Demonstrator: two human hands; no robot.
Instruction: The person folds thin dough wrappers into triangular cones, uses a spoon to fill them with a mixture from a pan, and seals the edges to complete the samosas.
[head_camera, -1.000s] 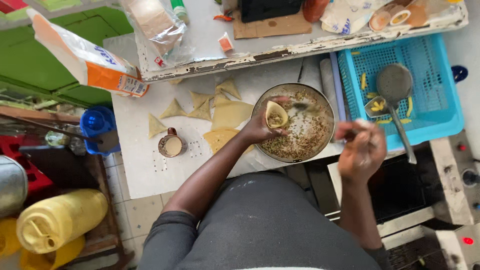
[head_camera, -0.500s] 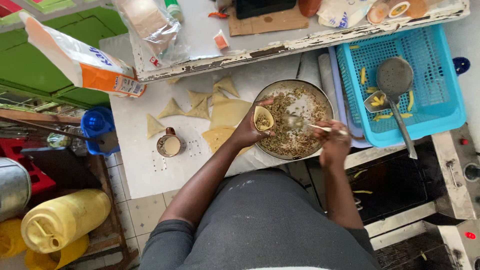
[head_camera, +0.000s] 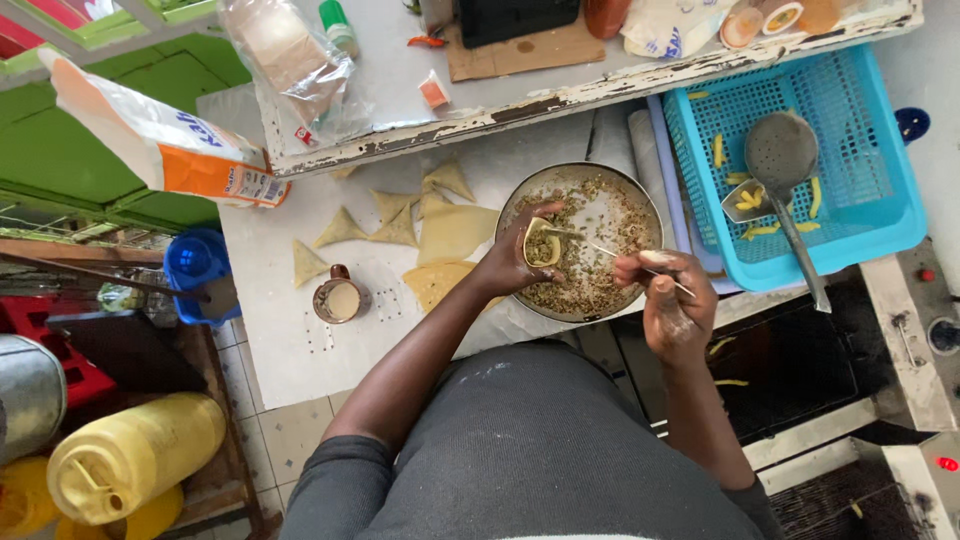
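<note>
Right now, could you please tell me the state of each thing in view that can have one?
Pastry cone: open, held in left hand over the bowl.
Spoon: gripped in right hand, tip at the cone.
Metal bowl: partly filled with filling.
Small cup: holds pale paste.
Folded triangles: closed, on the table.

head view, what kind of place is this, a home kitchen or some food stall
Likely a small food-prep spot, perhaps a stall. The left hand holds a pastry cone over a metal bowl of filling, folded triangles lie on the worktop, and a skimmer rests in a blue basket.
</note>
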